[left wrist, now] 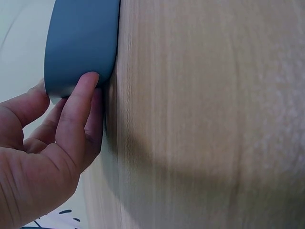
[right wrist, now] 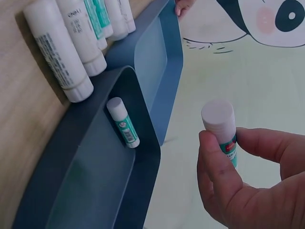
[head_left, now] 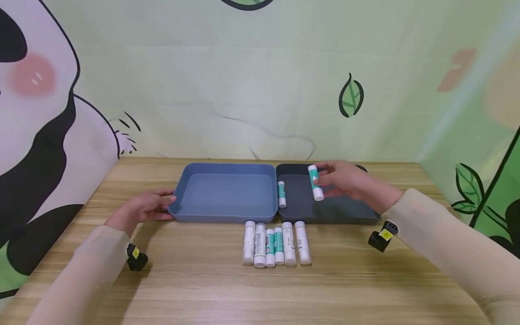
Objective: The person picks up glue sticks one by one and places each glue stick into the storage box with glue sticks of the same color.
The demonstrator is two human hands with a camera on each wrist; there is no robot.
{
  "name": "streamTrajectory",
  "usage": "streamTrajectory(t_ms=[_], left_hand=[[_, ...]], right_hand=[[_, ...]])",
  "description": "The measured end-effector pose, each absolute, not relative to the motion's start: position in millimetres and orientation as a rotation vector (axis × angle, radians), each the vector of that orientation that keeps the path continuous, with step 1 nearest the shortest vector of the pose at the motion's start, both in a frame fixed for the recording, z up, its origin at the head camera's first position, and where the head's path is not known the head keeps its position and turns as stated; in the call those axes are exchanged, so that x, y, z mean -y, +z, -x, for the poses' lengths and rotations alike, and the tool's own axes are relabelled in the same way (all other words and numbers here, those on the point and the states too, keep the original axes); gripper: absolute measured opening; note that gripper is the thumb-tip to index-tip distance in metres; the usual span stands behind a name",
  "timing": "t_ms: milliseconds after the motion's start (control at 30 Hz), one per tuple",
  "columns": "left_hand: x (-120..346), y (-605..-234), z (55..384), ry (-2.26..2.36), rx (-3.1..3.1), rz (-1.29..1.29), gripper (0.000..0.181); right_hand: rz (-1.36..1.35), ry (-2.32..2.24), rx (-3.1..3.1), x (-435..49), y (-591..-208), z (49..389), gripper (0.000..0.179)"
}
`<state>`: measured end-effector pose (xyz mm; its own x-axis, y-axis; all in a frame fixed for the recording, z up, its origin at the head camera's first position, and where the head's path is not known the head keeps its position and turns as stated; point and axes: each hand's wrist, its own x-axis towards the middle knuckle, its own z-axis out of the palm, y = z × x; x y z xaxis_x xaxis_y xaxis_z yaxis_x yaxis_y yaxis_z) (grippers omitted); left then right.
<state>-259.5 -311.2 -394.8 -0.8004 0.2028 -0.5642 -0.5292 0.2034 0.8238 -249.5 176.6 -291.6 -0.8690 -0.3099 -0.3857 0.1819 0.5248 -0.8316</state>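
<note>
My right hand [head_left: 345, 180] pinches a small glue stick [head_left: 316, 183] with a white cap and green label, held over the dark grey tray [head_left: 337, 210]. In the right wrist view, thumb and fingers close around that glue stick [right wrist: 220, 119] below its white end. Inside the dark tray, a second green-labelled glue stick [head_left: 282, 194] lies along the left wall. My left hand [head_left: 144, 207] holds the left end of the blue tray [head_left: 227, 219]. The left wrist view has its fingers against the outer wall of the blue tray [left wrist: 83, 45], with the thumb at the rim.
Both trays stand side by side at the back of the wooden table [head_left: 195, 280]. Before them lies a row of several glue sticks, larger white ones [head_left: 260, 246] and smaller green-labelled ones [head_left: 278, 246]. Behind rises a wall covering [head_left: 243, 90] printed with a panda and leaves.
</note>
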Motion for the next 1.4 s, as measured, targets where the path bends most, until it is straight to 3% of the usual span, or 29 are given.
streamTrajectory(t_ms=[667, 1400], left_hand=[[311, -395, 259, 1.657, -1.897, 0.297, 0.072], [312, -395, 259, 1.655, -1.886, 0.29, 0.073]], right_hand=[[0.042, -1.334, -2.267, -159, -311, 296, 0.064], [0.003, -1.331, -2.232, -145, -331, 320, 0.066]])
